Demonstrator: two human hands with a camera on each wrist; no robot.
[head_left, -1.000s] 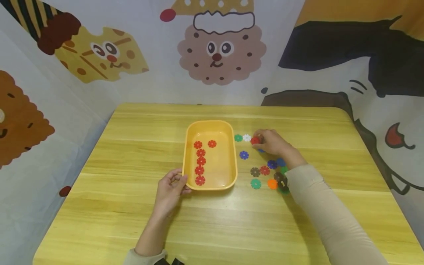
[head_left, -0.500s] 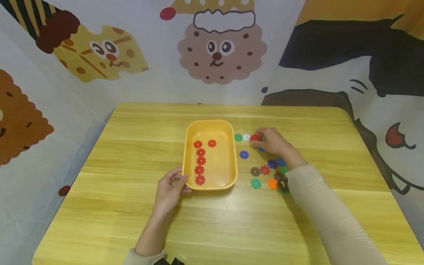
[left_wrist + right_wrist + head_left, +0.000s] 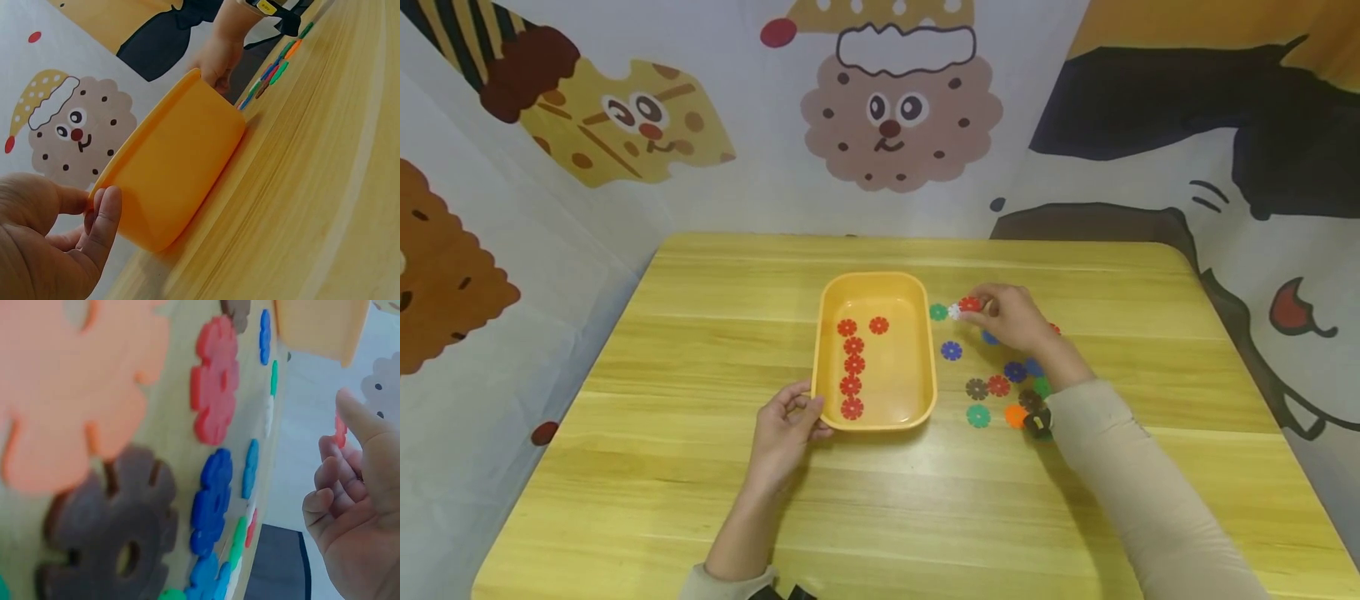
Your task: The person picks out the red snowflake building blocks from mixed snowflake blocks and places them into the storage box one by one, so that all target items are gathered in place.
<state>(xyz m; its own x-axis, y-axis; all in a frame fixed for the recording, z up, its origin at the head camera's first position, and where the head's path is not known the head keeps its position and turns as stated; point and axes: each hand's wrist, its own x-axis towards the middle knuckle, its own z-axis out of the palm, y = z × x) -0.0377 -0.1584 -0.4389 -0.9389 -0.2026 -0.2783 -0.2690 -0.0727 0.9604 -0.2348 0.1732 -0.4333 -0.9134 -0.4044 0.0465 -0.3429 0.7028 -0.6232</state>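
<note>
A yellow plastic tray stands on the table with several red snowflake discs lying inside it, most in a column on its left side. My left hand pinches the tray's near left rim between thumb and fingers, as the left wrist view also shows. Right of the tray, my right hand pinches a red snowflake disc above a white disc. In the right wrist view that disc sits between thumb and fingertips, raised off the table.
Loose snowflake discs lie right of the tray: green, blue, brown, red, orange and others partly under the right forearm. A cartoon-printed cloth hangs behind the wooden table.
My right hand has lifted the red disc and moved it slightly left and away from me, toward the tray. The left hand keeps its hold on the rim.
</note>
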